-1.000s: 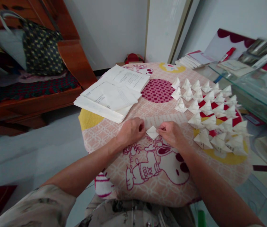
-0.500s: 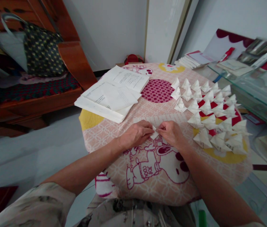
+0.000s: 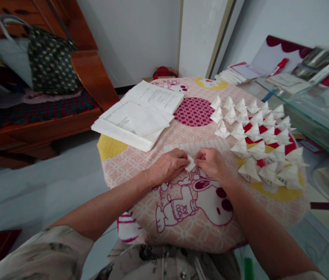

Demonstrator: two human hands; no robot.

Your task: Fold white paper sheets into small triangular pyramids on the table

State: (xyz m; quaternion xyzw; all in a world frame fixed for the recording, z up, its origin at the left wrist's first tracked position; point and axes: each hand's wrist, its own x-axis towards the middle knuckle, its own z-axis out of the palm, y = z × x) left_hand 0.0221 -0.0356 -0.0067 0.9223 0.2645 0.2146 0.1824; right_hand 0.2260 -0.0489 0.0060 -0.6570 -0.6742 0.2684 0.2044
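Observation:
A small white folded piece of paper (image 3: 190,163), roughly diamond-shaped, lies between my hands on the cloth-covered table. My left hand (image 3: 171,164) is closed, with its fingertips pinching the paper's left side. My right hand (image 3: 211,163) is closed too, thumb and fingers drawn together at the paper's right corner; its fingers partly hide the contact there. To the right of that hand stand rows of folded white paper pieces (image 3: 249,170) with pointed tips. Beyond my left hand, an open stack of printed paper sheets (image 3: 141,116) rests on the cloth.
The pink patterned tablecloth (image 3: 141,167) covers a round table. A glass shelf (image 3: 307,112) with a metal cup and other items stands close on the right. Another paper stack (image 3: 234,74) sits at the back. A wooden bench (image 3: 90,74) holding a bag (image 3: 52,62) is at left.
My right fingertips have shifted slightly up and away from the paper's middle, so more of its right side shows. My left hand stays at its left side.

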